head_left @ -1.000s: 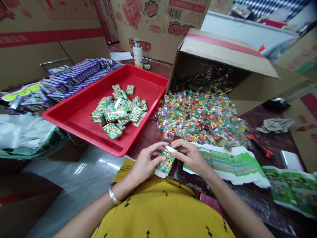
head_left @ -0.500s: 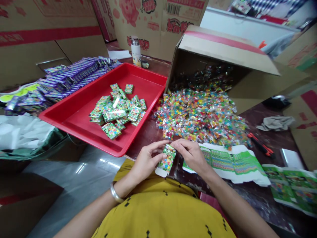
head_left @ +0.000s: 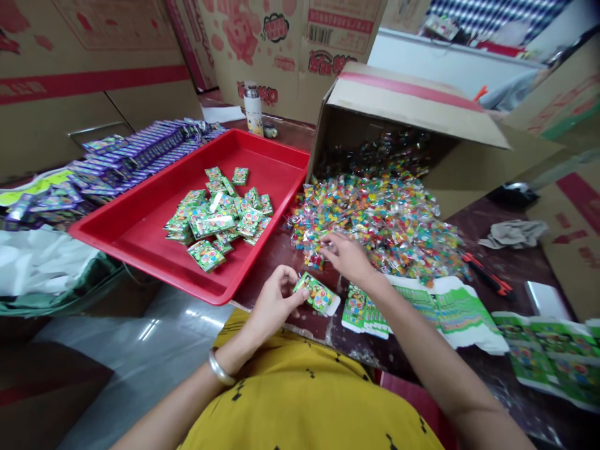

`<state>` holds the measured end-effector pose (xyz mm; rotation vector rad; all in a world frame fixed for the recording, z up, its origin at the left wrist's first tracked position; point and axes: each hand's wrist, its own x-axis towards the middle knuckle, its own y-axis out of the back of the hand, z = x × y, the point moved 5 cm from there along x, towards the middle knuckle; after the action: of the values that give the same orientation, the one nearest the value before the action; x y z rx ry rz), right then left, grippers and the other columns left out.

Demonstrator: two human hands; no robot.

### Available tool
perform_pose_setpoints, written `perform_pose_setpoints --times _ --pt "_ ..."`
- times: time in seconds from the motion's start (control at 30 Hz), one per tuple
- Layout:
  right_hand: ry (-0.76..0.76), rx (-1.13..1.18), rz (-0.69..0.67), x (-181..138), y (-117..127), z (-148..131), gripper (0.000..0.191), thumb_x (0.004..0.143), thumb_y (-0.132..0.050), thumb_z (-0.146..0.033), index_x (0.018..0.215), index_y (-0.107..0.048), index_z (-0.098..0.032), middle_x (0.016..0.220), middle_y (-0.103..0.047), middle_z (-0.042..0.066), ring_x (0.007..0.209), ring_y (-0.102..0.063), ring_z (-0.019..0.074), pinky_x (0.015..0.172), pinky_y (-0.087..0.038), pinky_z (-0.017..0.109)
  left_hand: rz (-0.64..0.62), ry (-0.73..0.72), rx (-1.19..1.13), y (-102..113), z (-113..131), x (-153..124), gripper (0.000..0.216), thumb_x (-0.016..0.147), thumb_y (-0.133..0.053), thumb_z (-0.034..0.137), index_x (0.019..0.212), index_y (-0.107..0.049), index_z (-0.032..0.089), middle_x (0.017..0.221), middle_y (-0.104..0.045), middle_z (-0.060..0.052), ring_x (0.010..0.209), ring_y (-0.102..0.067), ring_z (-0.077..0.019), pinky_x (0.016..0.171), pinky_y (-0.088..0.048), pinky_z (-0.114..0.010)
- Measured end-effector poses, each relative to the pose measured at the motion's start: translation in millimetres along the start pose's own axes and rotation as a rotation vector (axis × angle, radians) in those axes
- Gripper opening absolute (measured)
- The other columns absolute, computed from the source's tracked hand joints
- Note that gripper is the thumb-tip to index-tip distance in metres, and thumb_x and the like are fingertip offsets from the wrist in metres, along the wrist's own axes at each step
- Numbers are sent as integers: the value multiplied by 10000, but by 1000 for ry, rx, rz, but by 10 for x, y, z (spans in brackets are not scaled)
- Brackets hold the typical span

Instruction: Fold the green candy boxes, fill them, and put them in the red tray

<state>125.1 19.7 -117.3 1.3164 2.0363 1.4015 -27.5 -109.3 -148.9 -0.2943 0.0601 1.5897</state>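
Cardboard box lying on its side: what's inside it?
Candy packets lie in the cardboard box and spill onto the table, where the right hand touches them. The box's back is too dark to read.

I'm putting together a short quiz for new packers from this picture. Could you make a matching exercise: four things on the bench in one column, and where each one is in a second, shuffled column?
Things
1. green box with open flap
2. heap of green boxes
3. candy packets
4. purple boxes

Places
A. spilling from the tipped cardboard carton, touched by the right hand
B. stacked beyond the left side of the red tray
C. held in the left hand
D. lying inside the red tray

Pairs: 1-C, 2-D, 3-A, 4-B
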Motion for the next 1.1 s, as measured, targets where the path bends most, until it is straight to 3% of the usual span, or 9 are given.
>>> perform_pose_setpoints --times 0.1,0.2,0.37,0.47,0.67,0.8,0.93,1.1 --pt "91 -104 -118 180 -201 -67 375 855 -688 -300 1223 -638 -253 1110 -684 92 886 -664 237 731 -500 322 -22 106 -101 -16 -48 -24 534 741 -723 245 1187 -429 235 923 -579 12 660 -619 -116 572 -592 -296" --pt "57 -61 -93 220 -190 -36 261 867 -657 -275 1124 -693 -246 1014 -697 80 843 -664 219 741 -506 330 -47 147 -150 7 -57 -50 553 752 -685 219 1263 -474 231 1037 -606 -30 700 -661 -124 710 -603 -353" --pt "-130 528 135 36 228 54 270 894 -591 -259 1156 -629 -211 1020 -719 71 838 -686 190 695 -566 317 -28 114 -107 59 -104 13 298 768 -692 260 1031 -609 146 948 -631 -38 802 -627 -146 719 -567 -292" --pt "-130 730 199 -129 428 -108 205 900 -603 -310 1066 -665 -206 1068 -701 76 851 -690 187 711 -590 324 -82 63 -95 -13 -116 62 314 777 -699 253 1059 -605 150 960 -651 -37 787 -595 -131 701 -540 -261" --pt "-23 440 227 -252 519 -457 131 892 -622 -260 994 -699 -233 977 -693 47 839 -664 190 728 -560 322 -126 -39 -104 -116 -16 60 317 807 -686 225 1098 -582 158 1015 -667 -47 860 -613 -151 760 -505 -265" --pt "68 274 167 -224 464 -534 60 879 -649 -238 855 -704 -238 868 -683 39 861 -624 216 756 -508 342 -110 -78 -92 -134 57 66 290 804 -691 200 1071 -588 154 1030 -682 -56 954 -624 -177 869 -484 -301" --pt "128 276 131 -213 480 -521 71 886 -641 -211 859 -702 -238 898 -684 38 865 -622 213 792 -480 350 -135 -92 -91 -175 106 94 383 786 -707 188 1145 -578 161 1077 -690 -68 1001 -636 -200 915 -473 -329" --pt "272 187 -94 -182 593 -506 120 911 -602 -230 857 -706 -259 852 -710 20 855 -625 217 798 -463 354 -89 -123 55 -136 125 81 283 828 -674 266 1089 -635 163 995 -693 -59 903 -630 -199 822 -487 -313"
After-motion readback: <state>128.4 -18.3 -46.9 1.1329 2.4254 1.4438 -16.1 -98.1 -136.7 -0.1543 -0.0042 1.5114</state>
